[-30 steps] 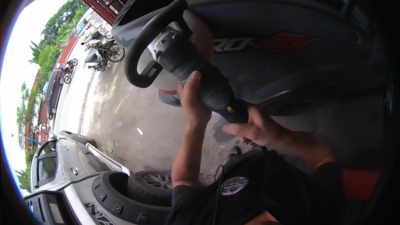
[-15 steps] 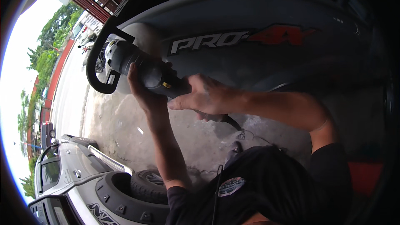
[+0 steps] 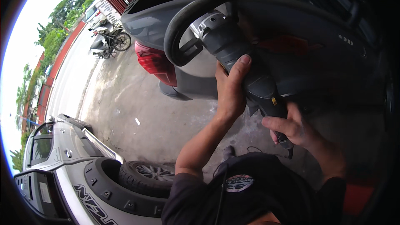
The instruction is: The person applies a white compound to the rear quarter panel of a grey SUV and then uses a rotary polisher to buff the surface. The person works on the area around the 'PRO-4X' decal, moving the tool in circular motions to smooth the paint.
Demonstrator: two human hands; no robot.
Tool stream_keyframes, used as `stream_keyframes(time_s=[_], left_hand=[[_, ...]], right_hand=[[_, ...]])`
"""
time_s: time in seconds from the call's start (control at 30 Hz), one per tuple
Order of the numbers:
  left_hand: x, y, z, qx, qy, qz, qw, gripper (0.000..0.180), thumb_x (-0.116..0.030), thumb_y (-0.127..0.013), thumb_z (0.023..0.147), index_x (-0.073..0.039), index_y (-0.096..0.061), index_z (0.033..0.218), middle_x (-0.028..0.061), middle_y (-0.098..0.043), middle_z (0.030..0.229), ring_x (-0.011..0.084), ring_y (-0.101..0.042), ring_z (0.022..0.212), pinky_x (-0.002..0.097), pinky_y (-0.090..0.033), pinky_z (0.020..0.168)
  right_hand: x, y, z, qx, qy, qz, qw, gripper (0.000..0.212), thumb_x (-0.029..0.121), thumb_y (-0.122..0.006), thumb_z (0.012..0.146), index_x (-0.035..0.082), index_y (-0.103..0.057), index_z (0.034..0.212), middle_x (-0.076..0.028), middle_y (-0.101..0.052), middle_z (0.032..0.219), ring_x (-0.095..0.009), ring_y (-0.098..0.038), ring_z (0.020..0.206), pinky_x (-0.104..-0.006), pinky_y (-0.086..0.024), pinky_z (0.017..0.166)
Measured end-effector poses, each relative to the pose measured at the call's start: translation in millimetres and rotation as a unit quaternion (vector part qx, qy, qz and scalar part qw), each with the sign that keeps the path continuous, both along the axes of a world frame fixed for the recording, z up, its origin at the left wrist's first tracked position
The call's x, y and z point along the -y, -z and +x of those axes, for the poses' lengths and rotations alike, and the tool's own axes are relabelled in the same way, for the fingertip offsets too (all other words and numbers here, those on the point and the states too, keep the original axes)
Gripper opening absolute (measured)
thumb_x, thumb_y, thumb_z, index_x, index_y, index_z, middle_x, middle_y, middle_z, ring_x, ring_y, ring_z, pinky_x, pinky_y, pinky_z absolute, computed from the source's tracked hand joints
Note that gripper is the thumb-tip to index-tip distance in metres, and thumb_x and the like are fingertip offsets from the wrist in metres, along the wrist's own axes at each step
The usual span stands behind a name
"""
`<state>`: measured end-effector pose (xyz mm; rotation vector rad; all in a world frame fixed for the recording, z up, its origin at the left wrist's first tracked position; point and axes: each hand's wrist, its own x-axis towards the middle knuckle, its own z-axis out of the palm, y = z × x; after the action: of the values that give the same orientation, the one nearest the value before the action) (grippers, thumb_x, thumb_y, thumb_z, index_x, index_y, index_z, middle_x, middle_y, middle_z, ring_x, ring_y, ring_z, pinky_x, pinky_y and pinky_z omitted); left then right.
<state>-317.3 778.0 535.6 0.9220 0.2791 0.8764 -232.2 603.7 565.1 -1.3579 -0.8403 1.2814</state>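
Note:
Both my hands hold a black electric polisher (image 3: 261,85) with a large looped front handle and a metal head. My left hand (image 3: 232,87) is wrapped round the middle of its body, thumb on top. Farther back, my right hand (image 3: 289,127) grips the narrow rear handle, close to where the cord leaves. The polisher's head is held over the dark grey side panel (image 3: 200,68) of a vehicle, hiding part of the lettering. Its pad is hidden, so I cannot tell whether it touches the panel. A red tail light (image 3: 157,64) sits at the panel's left end.
A silver pickup (image 3: 62,154) with a black wheel-arch flare (image 3: 104,187) stands at the lower left. Concrete floor (image 3: 137,112) lies between the vehicles. Motorcycles (image 3: 110,41) are parked at the upper left. A thin cord (image 3: 255,148) trails on the floor near my foot (image 3: 228,152).
The polisher and both hands have moved right along the panel, and the tool has tilted more steeply. The tail light and motorcycle now show; the pale lettering is covered. The view has shifted slightly.

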Motion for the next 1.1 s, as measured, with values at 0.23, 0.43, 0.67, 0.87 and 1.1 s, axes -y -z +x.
stream_keyframes(time_s=[0.23, 0.43, 0.67, 0.87, 1.1], left_hand=[[-116, 9, -78, 0.009, -0.06, 0.037, 0.997, 0.059, -0.051, -0.057, 0.098, 0.003, -0.06, 0.122, 0.0176, -0.07, 0.099, 0.0331, -0.073, 0.086, 0.0444, -0.062, 0.075], [-197, -1, -134, 0.017, -0.129, 0.055, 0.99, 0.058, -0.052, -0.055, 0.1, 0.0, -0.06, 0.123, 0.0144, -0.071, 0.099, 0.0244, -0.072, 0.082, 0.0368, -0.061, 0.074], [-154, 9, -110, 0.049, -0.008, 0.05, 0.997, 0.05, -0.044, -0.055, 0.101, 0.001, -0.06, 0.123, 0.017, -0.071, 0.103, 0.0325, -0.073, 0.093, 0.0426, -0.06, 0.081], [-48, 29, -19, -0.001, -0.042, 0.043, 0.998, 0.052, -0.046, -0.052, 0.102, 0.001, -0.058, 0.122, 0.0165, -0.07, 0.101, 0.0304, -0.073, 0.091, 0.0415, -0.06, 0.082], [102, 21, 102, -0.037, 0.005, 0.046, 0.998, 0.048, -0.035, -0.065, 0.098, -0.002, -0.051, 0.129, 0.0136, -0.065, 0.111, 0.0241, -0.068, 0.099, 0.0383, -0.058, 0.087]], right_hand=[[-128, 16, -45, 0.04, -0.099, 0.087, 0.99, 0.042, 0.032, -0.075, 0.092, -0.004, -0.06, 0.109, -0.001, -0.059, 0.066, -0.011, -0.057, 0.05, -0.0282, -0.047, 0.047], [-224, 13, -86, 0.15, -0.105, 0.09, 0.979, 0.047, 0.029, -0.075, 0.091, -0.009, -0.058, 0.113, -0.006, -0.06, 0.063, -0.014, -0.061, 0.049, -0.0291, -0.05, 0.047], [-174, 20, -61, 0.083, -0.112, 0.113, 0.984, 0.048, 0.031, -0.075, 0.091, -0.007, -0.057, 0.115, -0.005, -0.058, 0.067, -0.012, -0.059, 0.051, -0.0293, -0.049, 0.048], [-49, 30, 7, 0.055, -0.065, 0.054, 0.995, 0.045, 0.034, -0.076, 0.09, -0.003, -0.06, 0.11, -0.002, -0.058, 0.075, -0.01, -0.058, 0.056, -0.0262, -0.049, 0.052], [112, 33, 91, 0.03, 0.041, 0.021, 0.999, 0.034, 0.028, -0.075, 0.09, 0.001, -0.06, 0.105, -0.002, -0.059, 0.074, -0.01, -0.059, 0.06, -0.027, -0.049, 0.056]])
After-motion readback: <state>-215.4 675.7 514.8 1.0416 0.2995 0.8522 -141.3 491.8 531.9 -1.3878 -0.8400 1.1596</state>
